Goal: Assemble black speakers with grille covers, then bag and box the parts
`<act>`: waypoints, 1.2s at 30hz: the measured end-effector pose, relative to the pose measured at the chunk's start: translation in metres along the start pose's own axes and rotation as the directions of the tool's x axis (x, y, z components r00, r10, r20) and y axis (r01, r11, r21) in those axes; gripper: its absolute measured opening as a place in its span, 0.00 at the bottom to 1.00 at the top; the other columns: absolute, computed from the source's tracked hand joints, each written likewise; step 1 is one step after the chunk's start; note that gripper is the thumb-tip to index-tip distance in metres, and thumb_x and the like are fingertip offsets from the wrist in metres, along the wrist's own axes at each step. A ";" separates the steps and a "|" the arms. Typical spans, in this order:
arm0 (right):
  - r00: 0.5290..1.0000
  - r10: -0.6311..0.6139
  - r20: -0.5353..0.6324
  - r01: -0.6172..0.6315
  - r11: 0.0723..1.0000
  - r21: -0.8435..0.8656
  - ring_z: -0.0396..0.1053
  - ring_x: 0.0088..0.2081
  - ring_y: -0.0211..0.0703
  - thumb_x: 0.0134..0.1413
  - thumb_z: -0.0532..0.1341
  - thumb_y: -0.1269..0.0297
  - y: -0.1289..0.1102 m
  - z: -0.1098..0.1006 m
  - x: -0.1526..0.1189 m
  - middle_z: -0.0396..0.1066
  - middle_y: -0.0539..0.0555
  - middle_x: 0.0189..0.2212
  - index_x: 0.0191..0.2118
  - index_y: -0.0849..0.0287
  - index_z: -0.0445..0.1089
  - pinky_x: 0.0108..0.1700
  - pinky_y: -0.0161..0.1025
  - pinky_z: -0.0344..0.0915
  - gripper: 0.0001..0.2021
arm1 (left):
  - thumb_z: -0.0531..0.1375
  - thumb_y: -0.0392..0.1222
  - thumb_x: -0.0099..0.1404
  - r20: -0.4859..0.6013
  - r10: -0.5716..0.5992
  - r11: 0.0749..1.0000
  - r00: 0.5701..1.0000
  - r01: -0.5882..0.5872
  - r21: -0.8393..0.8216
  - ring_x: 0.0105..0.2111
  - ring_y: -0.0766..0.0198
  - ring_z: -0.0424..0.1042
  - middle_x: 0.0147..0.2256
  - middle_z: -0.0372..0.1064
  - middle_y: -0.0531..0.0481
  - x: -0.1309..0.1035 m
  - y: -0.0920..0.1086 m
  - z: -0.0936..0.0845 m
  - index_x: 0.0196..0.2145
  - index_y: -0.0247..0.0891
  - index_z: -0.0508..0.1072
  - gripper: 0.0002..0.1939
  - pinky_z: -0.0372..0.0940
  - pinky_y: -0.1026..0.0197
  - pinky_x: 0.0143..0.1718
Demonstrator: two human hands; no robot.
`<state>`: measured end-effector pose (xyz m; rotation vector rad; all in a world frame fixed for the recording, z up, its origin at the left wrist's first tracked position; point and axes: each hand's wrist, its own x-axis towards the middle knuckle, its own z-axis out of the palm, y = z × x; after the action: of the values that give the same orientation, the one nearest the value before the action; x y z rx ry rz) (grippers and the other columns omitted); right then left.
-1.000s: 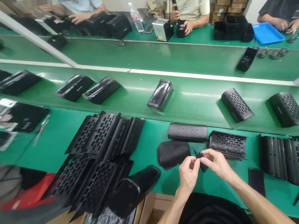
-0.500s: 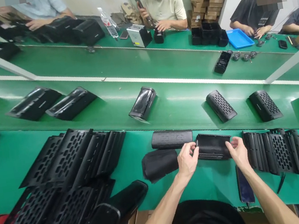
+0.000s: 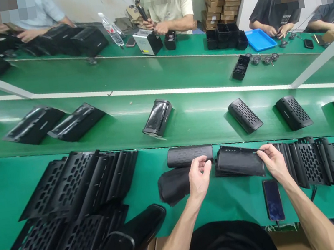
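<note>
My right hand pinches the upper right corner of a thin black sheet, which lies tilted over a stack of black panels. My left hand is off the stack, its thumb and fingers apart, with nothing visible between them. Beneath and behind it are a rounded black perforated cover and a pile of dark cloth-like pieces. Right of my right hand stands a row of black slotted panels.
Large perforated panels and a black housing occupy the left. A phone lies below the stack. Black speaker-like units sit on the green conveyor. Several people work across it, near a blue tray.
The sheet at the stack has turned askew, its right end now in my right hand's fingers. My left hand has moved left, away from the stack. The phone shows more fully.
</note>
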<state>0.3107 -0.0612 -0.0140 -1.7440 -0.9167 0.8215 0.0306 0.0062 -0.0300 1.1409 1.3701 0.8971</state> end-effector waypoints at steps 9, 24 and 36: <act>0.967 0.182 0.177 -0.212 0.963 0.165 0.62 0.28 0.41 0.43 0.73 0.39 -0.025 0.025 -0.037 0.66 0.48 0.26 0.38 0.55 0.72 0.33 0.37 0.60 0.26 | 0.72 0.57 0.57 0.425 -0.126 0.904 0.896 0.280 -0.322 0.31 0.65 0.68 0.31 0.71 0.51 -0.017 0.022 -0.024 0.47 0.35 0.76 0.27 0.65 0.63 0.34; 0.983 0.120 0.139 -0.138 0.983 0.124 0.67 0.35 0.46 0.44 0.73 0.41 -0.029 0.039 -0.057 0.70 0.52 0.31 0.43 0.56 0.76 0.40 0.41 0.67 0.26 | 0.69 0.53 0.59 0.318 -0.071 0.926 0.945 0.181 -0.332 0.35 0.63 0.69 0.36 0.75 0.49 -0.031 0.008 -0.034 0.47 0.37 0.77 0.23 0.64 0.62 0.40; 0.976 0.153 0.155 -0.183 0.963 0.198 0.63 0.33 0.43 0.45 0.74 0.45 -0.031 0.040 -0.061 0.67 0.50 0.30 0.45 0.55 0.77 0.38 0.39 0.64 0.25 | 0.71 0.48 0.59 0.460 -0.024 0.840 0.888 0.267 -0.472 0.53 0.52 0.72 0.51 0.76 0.42 -0.036 0.005 -0.049 0.56 0.40 0.74 0.28 0.64 0.55 0.55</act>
<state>0.2405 -0.0883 0.0098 -1.6090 -0.7471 1.1228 -0.0189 -0.0228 -0.0096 0.7309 0.7555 0.7722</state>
